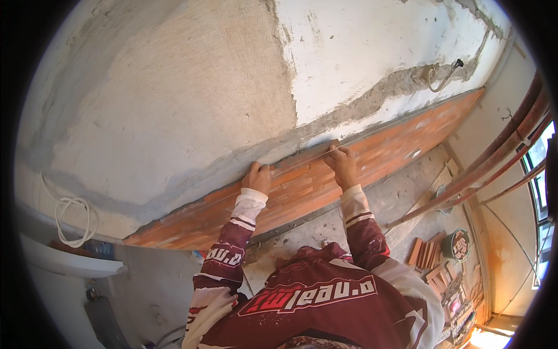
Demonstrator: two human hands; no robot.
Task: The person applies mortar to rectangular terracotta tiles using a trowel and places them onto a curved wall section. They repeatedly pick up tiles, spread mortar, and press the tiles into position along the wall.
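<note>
Orange-brown brick tiles [314, 181] cover the lower wall in a long band, and a thin line [401, 120] is stretched along its top edge. At that edge my left hand [257, 178] presses against the wall, its fingers curled; whatever they hold is hidden. Further right, my right hand [344, 166] reaches up to the same edge, fingers bent and pinched together near the line. A small dark bit shows at its fingertips, too small to name. Above the tiles is the rough, partly grey plastered wall [215, 87].
A white cable coil [75, 221] hangs at the left wall; another cable [444, 77] sticks out at the upper right. Reddish pipes [505, 148] slant across the right. Stacked tiles [427, 253] and a dark bucket [456, 245] stand on the floor at lower right.
</note>
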